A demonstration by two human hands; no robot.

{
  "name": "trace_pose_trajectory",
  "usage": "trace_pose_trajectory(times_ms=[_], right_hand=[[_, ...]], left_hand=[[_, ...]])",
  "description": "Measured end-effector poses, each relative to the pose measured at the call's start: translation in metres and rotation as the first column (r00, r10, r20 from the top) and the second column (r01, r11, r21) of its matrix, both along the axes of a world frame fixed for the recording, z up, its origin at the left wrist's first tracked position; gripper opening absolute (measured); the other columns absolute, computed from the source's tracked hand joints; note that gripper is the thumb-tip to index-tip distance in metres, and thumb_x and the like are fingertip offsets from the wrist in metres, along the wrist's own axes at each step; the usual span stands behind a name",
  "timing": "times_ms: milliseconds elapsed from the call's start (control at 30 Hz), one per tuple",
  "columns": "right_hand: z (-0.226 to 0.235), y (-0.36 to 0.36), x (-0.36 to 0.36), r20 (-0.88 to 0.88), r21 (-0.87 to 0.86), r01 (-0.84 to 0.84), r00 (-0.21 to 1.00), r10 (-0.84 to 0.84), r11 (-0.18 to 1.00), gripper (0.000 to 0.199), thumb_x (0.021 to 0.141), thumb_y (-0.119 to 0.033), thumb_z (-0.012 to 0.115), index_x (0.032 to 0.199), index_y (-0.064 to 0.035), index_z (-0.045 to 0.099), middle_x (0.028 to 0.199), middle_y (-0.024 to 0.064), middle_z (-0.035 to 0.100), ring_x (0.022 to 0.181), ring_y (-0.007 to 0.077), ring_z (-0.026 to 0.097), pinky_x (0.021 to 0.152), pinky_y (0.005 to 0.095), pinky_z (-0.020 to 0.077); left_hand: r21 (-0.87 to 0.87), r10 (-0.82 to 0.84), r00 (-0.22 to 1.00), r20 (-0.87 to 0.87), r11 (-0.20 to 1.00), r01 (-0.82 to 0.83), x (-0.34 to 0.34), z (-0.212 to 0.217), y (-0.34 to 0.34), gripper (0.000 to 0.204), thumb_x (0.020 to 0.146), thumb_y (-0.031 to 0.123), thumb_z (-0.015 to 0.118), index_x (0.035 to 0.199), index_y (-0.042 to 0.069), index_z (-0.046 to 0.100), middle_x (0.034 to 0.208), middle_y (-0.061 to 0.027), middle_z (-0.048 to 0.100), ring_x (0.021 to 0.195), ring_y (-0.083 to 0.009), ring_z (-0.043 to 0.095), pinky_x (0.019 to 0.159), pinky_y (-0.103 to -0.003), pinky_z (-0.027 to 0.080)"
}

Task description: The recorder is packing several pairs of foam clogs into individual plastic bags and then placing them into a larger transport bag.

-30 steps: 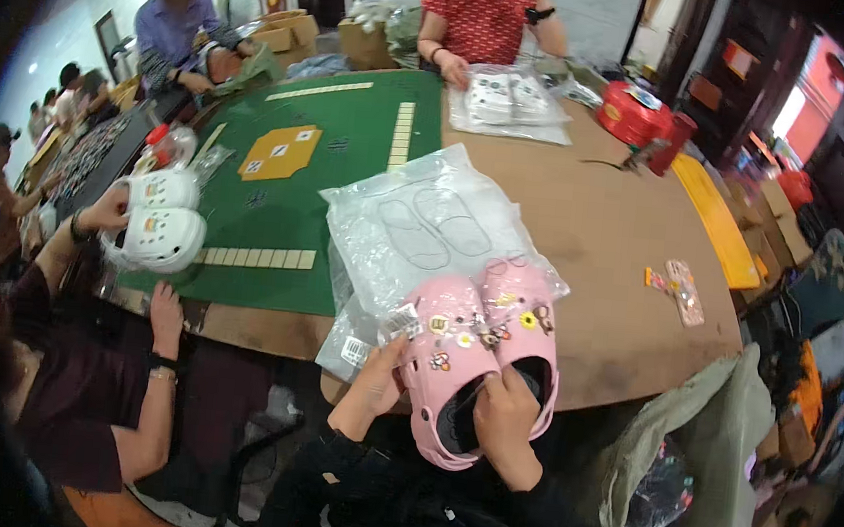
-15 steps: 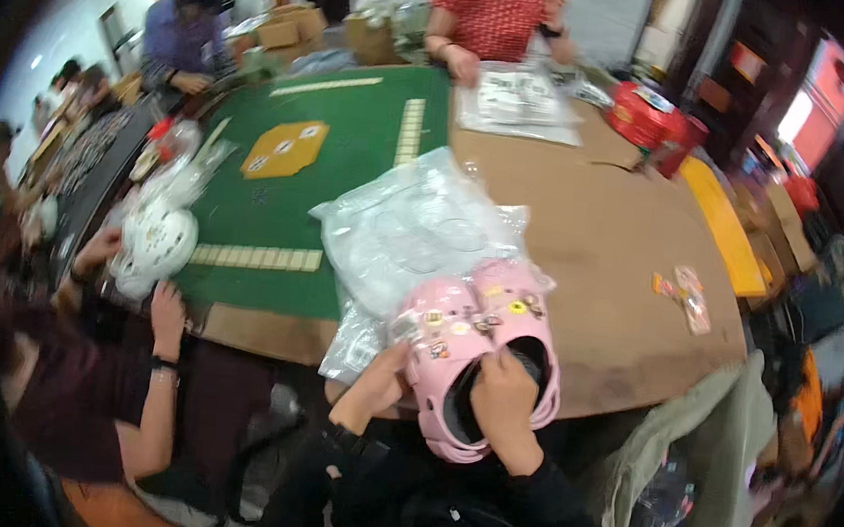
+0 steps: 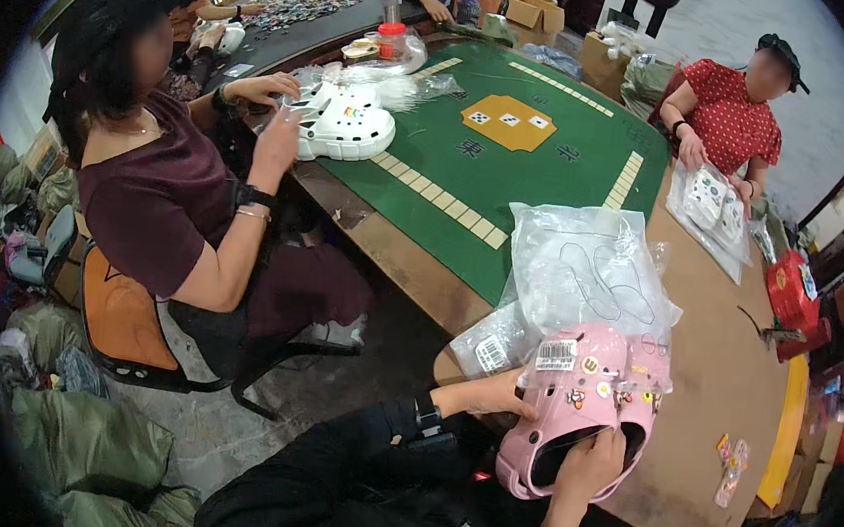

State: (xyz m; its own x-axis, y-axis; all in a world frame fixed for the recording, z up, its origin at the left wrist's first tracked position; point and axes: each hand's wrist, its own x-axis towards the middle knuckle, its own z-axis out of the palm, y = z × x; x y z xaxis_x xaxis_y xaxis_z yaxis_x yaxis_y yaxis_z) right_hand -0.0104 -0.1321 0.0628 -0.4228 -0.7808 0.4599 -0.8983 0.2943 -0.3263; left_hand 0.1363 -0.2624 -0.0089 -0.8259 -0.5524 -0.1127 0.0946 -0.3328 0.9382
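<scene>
A pair of pink clogs with small charms on top rests at the table's near edge, toes pointing away from me. My left hand grips the outer side of the left clog. At the foot openings, my right hand is closed where the two clogs meet; its fingertips are partly hidden. Clear plastic with a barcode label covers part of the toes. Just beyond them lies a frosted plastic bag with shoe-sole outlines, over another clear bag.
The table has a green mat with rows of pale tiles. On my left a seated person handles white clogs. Across, a person in red holds bagged clogs. A small colourful packet and a red bag lie at right.
My view has swung left, so everything appears shifted right. Both hands remain on the pink clogs. The person across now has both hands on the bagged clogs; one was raised before.
</scene>
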Motion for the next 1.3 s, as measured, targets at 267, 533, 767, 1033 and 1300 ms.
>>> trace_pose_trajectory(times_ms=[267, 533, 767, 1033, 1300], right_hand=[[0.027, 0.000, -0.007, -0.038, 0.251, -0.165, 0.983, 0.180, 0.954, 0.031, 0.084, -0.010, 0.058, 0.113, 0.0020, 0.056, 0.099, 0.0227, 0.059, 0.085, 0.0369, 0.057, 0.072, 0.0440, 0.0468], [0.033, 0.041, -0.046, 0.422, -0.181, -0.111, 0.889, 0.179, 0.977, 0.024, 0.086, -0.003, 0.058, 0.108, 0.0033, 0.063, 0.104, 0.0178, 0.065, 0.092, 0.0277, 0.063, 0.080, 0.0351, 0.0482], [-0.012, 0.023, -0.123, 0.104, -0.089, 0.084, 0.992, -0.075, 0.992, 0.042, 0.092, -0.005, 0.049, 0.133, -0.0017, 0.044, 0.128, 0.0189, 0.053, 0.112, 0.0275, 0.054, 0.093, 0.0352, 0.0424], [-0.018, 0.014, -0.110, 0.694, -0.147, -0.015, 0.711, 0.114, 0.989, 0.039, 0.097, -0.010, 0.043, 0.135, -0.0020, 0.042, 0.130, 0.0175, 0.050, 0.120, 0.0253, 0.049, 0.097, 0.0337, 0.0392], [-0.005, 0.000, -0.138, 0.224, 0.022, -0.127, 0.967, 0.119, 0.992, 0.055, 0.087, -0.003, 0.053, 0.140, -0.0101, 0.037, 0.148, 0.0196, 0.027, 0.128, 0.0396, 0.037, 0.104, 0.0431, 0.0333]], left_hand=[[0.147, 0.007, 1.000, 0.014, 0.989, -0.009, -0.012, -0.015, -0.004, 0.053, 0.094, 0.019, 0.056, 0.139, 0.003, 0.031, 0.119, -0.0056, 0.053, 0.106, -0.0141, 0.050, 0.092, -0.029, 0.044], [0.100, 0.068, 0.998, -0.012, 0.993, -0.066, -0.007, -0.005, 0.002, 0.053, 0.099, 0.021, 0.046, 0.144, 0.006, 0.023, 0.125, -0.0044, 0.047, 0.109, -0.0127, 0.044, 0.094, -0.028, 0.040], [0.017, 0.314, 0.935, 0.163, 0.947, -0.321, -0.016, -0.007, 0.017, 0.052, 0.097, 0.031, 0.049, 0.136, 0.000, 0.036, 0.126, -0.0123, 0.051, 0.115, -0.0176, 0.046, 0.098, -0.030, 0.036], [-0.334, 0.566, 0.800, 0.201, 0.807, -0.487, -0.023, 0.001, 0.021, 0.051, 0.097, 0.027, 0.046, 0.138, -0.002, 0.034, 0.117, -0.0170, 0.057, 0.104, -0.0245, 0.054, 0.092, -0.032, 0.040], [-0.708, 0.458, 0.884, 0.098, 0.656, -0.261, -0.008, 0.012, 0.037, 0.073, 0.090, 0.017, 0.058, 0.146, 0.002, 0.014, 0.137, -0.0246, 0.030, 0.119, -0.0337, 0.041, 0.104, -0.039, 0.030]])
